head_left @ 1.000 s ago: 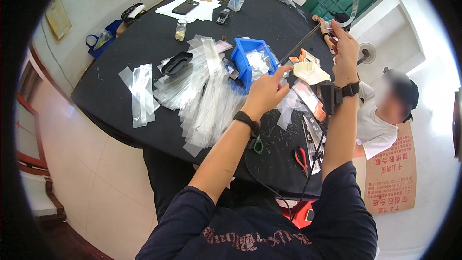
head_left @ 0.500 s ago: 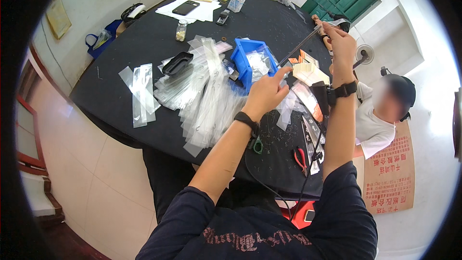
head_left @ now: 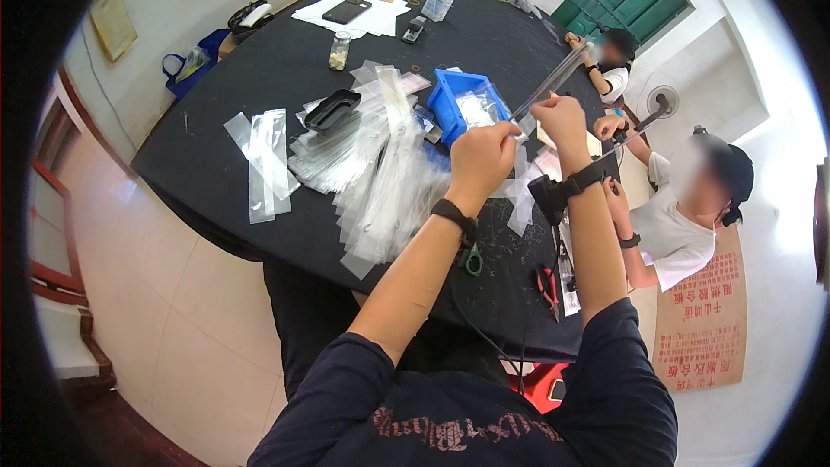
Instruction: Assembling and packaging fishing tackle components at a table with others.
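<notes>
One long clear sleeve (head_left: 553,82) slants up over the black table (head_left: 216,164), above the single blue bin (head_left: 462,104). The right hand (head_left: 562,119) closes its fingers around the sleeve partway up; the left hand (head_left: 482,156) pinches its lower end. One heap of clear bags (head_left: 372,173) lies left, with two separate strips (head_left: 264,160) beyond it.
</notes>
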The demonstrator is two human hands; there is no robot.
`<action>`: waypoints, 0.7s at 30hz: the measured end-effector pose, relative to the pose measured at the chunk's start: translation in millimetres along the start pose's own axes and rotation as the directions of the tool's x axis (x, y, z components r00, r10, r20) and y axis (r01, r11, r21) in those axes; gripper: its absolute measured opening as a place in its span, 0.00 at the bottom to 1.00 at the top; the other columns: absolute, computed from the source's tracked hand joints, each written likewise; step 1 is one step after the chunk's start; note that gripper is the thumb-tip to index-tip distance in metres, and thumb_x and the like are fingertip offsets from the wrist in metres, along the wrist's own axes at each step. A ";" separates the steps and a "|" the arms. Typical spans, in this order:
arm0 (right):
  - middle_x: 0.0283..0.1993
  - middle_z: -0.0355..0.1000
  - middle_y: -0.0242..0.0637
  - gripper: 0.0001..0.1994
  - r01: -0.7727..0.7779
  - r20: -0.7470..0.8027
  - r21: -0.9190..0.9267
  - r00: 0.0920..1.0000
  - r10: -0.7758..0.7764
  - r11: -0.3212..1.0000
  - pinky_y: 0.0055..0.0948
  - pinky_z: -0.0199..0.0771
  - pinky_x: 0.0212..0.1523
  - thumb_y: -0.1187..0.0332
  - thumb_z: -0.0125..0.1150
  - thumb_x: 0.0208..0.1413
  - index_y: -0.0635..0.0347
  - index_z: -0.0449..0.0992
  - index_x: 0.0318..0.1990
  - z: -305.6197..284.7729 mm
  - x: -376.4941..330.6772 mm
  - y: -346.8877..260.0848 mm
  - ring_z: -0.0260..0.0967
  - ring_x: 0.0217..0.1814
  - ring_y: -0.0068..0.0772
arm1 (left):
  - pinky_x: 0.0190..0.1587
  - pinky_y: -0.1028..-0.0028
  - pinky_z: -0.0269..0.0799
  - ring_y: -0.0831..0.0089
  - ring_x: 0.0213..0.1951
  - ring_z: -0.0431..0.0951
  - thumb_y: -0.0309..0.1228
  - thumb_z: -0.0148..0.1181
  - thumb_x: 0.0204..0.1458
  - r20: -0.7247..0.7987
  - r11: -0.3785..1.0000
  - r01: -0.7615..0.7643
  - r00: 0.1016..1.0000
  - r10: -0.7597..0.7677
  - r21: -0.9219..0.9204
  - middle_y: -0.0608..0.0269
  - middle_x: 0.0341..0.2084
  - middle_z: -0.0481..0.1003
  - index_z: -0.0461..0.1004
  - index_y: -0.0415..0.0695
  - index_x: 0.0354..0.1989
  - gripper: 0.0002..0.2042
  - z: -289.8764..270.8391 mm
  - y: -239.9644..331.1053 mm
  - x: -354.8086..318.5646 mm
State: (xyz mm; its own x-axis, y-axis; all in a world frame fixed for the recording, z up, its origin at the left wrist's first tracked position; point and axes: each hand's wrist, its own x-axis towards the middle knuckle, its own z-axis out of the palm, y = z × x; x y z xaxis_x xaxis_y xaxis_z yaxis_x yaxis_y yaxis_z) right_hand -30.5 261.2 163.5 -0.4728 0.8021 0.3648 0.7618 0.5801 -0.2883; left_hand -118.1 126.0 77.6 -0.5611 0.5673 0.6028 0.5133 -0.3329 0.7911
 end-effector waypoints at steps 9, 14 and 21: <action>0.30 0.77 0.49 0.29 -0.107 0.121 0.106 0.988 0.094 0.989 0.31 0.73 0.38 0.47 0.66 0.41 0.72 0.78 0.37 1.7 14.1 15.5 0.77 0.34 0.38 | 0.25 0.66 0.70 0.59 0.20 0.77 0.29 0.50 0.48 0.054 0.998 0.053 0.997 -0.051 -0.030 0.53 0.17 0.75 0.80 0.47 0.28 0.10 2.2 -1.6 -2.1; 0.33 0.76 0.43 0.28 0.091 -0.442 0.259 0.896 0.034 0.961 0.28 0.72 0.38 0.48 0.67 0.44 0.69 0.78 0.39 -57.6 26.9 -13.4 0.74 0.34 0.32 | 0.23 0.66 0.69 0.60 0.19 0.75 0.29 0.50 0.48 0.042 0.998 0.018 0.999 -0.015 -0.068 0.53 0.15 0.74 0.80 0.47 0.27 0.09 6.7 -0.3 -3.5; 0.29 0.78 0.45 0.19 0.056 -0.513 0.108 0.859 0.007 0.993 0.30 0.73 0.38 0.53 0.65 0.46 0.63 0.81 0.31 -70.9 36.1 -29.5 0.77 0.32 0.39 | 0.22 0.67 0.67 0.61 0.17 0.74 0.29 0.51 0.47 0.070 0.995 -0.027 0.997 0.034 -0.094 0.55 0.14 0.73 0.80 0.47 0.27 0.09 8.4 1.7 -4.7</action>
State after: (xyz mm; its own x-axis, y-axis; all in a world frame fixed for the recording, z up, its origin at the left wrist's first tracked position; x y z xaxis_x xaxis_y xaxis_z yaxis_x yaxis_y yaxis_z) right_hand -38.6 263.1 247.9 -0.1737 0.6202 0.7650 0.6820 0.6361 -0.3608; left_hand -109.1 129.1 75.2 -0.4968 0.6068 0.6204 0.4651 -0.4174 0.7807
